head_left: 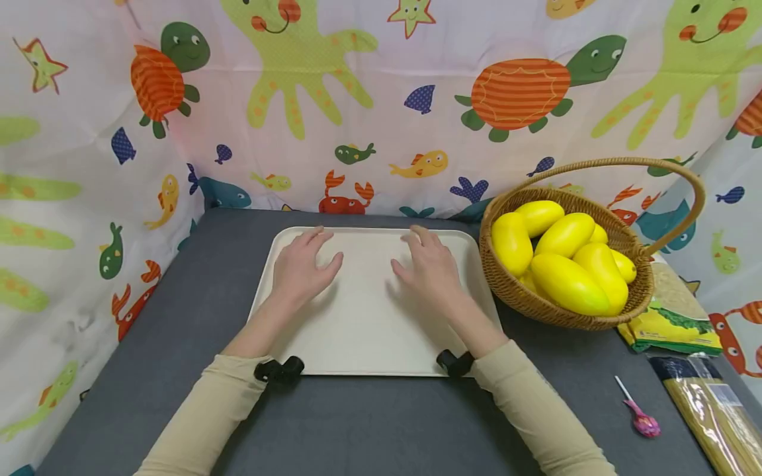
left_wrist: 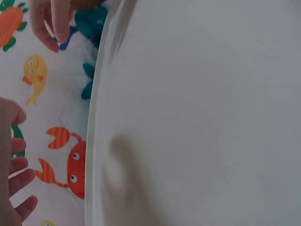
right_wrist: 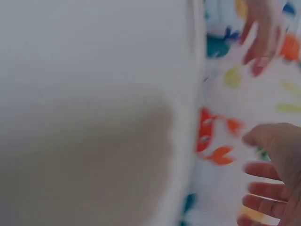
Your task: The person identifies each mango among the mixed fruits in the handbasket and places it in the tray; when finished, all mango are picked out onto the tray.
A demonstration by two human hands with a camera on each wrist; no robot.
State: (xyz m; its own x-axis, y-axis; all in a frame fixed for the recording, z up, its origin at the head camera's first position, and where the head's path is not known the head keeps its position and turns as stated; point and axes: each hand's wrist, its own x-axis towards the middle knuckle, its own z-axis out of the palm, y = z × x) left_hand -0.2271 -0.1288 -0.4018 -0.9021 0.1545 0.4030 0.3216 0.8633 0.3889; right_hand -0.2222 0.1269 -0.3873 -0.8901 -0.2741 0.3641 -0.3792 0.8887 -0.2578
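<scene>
From the left, we've got the left hand (head_left: 302, 268), fingers loose and holding nothing, above the cream tray (head_left: 369, 317), its long axis running sideways on the grey table (head_left: 357, 423); next the right hand (head_left: 433, 264), equally relaxed and empty; then, in the head view alone, a pink lollipop (head_left: 645, 425)

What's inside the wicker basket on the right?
Smooth yellow, mango-like fruits are piled in the wicker basket, some only partly showing. The basket's floor and anything beneath the upper fruits are covered, so I can't tell what's there.
</scene>
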